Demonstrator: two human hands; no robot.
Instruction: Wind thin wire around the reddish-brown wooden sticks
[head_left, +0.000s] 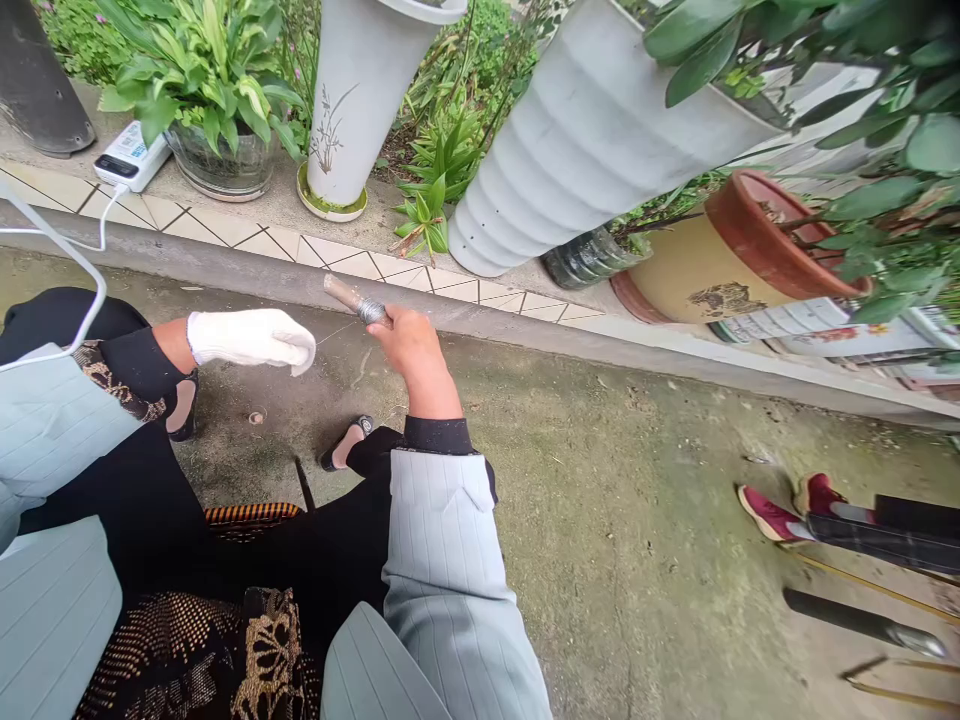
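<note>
My right hand (409, 345) is closed around a short stick-like spool (354, 300) wound with fine grey wire, held out over the concrete ground. A thin strand runs from the spool towards my left hand (251, 340), which wears a white glove. Its fingers are curled together at the strand's end, and what they pinch is too small to make out. Both hands hover above my knees and black shoes (346, 443).
Along a tiled ledge (315, 250) stand a glass pot of green plants (217, 165), tall white planters (585, 140), a tan pot with a red rim (731, 265) and a white power bank (129, 155) with a cable. Another person's red shoes (772, 512) are at right.
</note>
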